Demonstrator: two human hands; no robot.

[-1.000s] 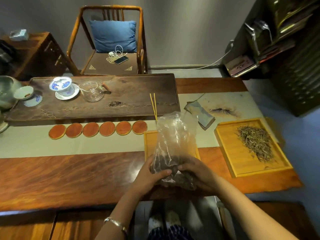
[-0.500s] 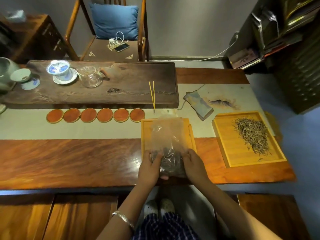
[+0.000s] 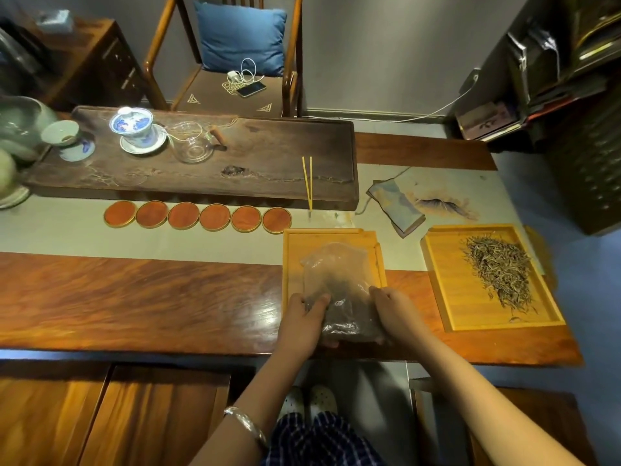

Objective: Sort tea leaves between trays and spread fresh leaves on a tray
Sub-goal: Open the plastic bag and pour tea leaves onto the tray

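- A long polished wooden desk [image 3: 134, 297] fills the room's middle, a pale runner [image 3: 67, 233] laid along it; grey wall behind, dark shelving [image 3: 571, 79] stacked with papers at the far right.
- Both hands work one clear plastic bag [image 3: 339, 287] of dark tea leaves at the desk's near edge. The left hand [image 3: 302, 321] holds the bag's left side, fingers curled over the plastic; the right hand [image 3: 393, 314] holds its right side, so each grip is closed on the bag.
- The bag lies between the two grips and stretches away from them over one pale wooden tray [image 3: 292, 250], the near tray of two.
- The second tray [image 3: 447, 280] sits well to the right of the right grip, carrying one loose pile of pale dried tea leaves [image 3: 497, 274].
- Beyond the left grip, six round orange coasters [image 3: 198, 216] stand in a single row on the runner.
- Behind them lies one dark wooden tea board [image 3: 268, 156], bearing one blue-and-white lidded cup [image 3: 134, 127] on a saucer, one glass pitcher [image 3: 191, 144] and one small pale cup [image 3: 62, 132].
- Two thin yellow sticks [image 3: 308, 179] stand straight beyond the grips, at the board's right end.
- One folded cloth [image 3: 396, 206] lies between the board and the second tray.
- One wooden armchair [image 3: 232, 62] faces the desk, with one blue cushion [image 3: 240, 35], a phone [image 3: 251, 89] and a white charger cable on its seat.
- A silver bangle [image 3: 245, 425] circles the left wrist.
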